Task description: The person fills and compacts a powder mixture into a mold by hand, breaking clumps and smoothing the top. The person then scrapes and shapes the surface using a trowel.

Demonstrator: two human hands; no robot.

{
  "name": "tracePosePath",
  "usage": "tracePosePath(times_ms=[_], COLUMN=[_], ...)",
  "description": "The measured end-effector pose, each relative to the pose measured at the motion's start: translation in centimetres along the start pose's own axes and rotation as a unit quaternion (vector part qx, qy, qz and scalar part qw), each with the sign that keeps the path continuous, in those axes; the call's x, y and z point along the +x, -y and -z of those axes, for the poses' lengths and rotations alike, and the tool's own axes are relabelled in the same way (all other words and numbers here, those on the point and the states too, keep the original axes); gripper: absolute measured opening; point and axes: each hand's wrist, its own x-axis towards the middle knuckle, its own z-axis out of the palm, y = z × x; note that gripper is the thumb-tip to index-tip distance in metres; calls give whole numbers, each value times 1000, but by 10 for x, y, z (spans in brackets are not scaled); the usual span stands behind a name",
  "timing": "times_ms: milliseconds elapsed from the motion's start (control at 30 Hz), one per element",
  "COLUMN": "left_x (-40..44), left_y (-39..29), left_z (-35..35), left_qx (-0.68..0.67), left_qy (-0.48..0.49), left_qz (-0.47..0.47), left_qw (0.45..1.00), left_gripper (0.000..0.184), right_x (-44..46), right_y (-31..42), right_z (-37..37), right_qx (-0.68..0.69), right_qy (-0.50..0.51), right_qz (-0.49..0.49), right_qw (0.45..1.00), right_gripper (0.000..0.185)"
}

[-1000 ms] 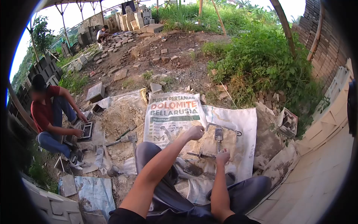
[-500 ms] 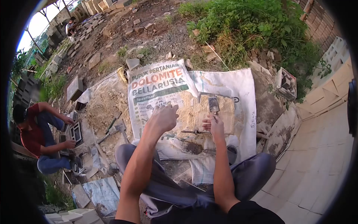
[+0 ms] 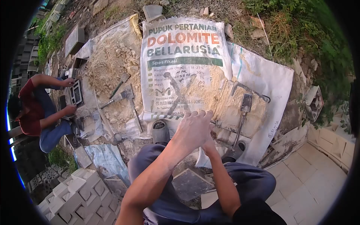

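Note:
My left hand (image 3: 190,129) is over the near edge of the printed sack (image 3: 180,48), back up, fingers bent and slightly apart, with nothing seen in it. Against its right side is my right hand (image 3: 208,144), its fingers mostly hidden behind the left one. A small trowel (image 3: 246,103) lies on the sandy mould to the right, its long handle pointing back toward my legs, and neither hand is on it. The mould's dark metal frame (image 3: 250,89) shows along the far side. Pale powder (image 3: 213,90) covers part of the sack and the mould.
At the left a co-worker in a red shirt (image 3: 30,116) holds a rectangular frame (image 3: 76,93). Beside a sand heap (image 3: 112,63) lie a brush and a scraper (image 3: 127,93). Patterned blocks (image 3: 78,195) are stacked at the lower left; a hollow block (image 3: 314,103) stands at the right.
The view has tilted down. My right hand has let go of the trowel and moved left to my left hand. My left hand has come closer to it. The trowel now lies on the mould.

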Motion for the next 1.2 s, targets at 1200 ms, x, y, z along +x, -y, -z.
tracePosePath(times_ms=[1200], left_x=[-27], left_y=[439], left_z=[-31], left_qx=[-4], left_qy=[-391], left_qz=[266], left_qw=[881], left_gripper=[27], right_x=[346], right_y=[50], right_z=[-280], right_qx=[-530], right_qy=[-33], right_qz=[305], right_qw=[791], right_gripper=[24])
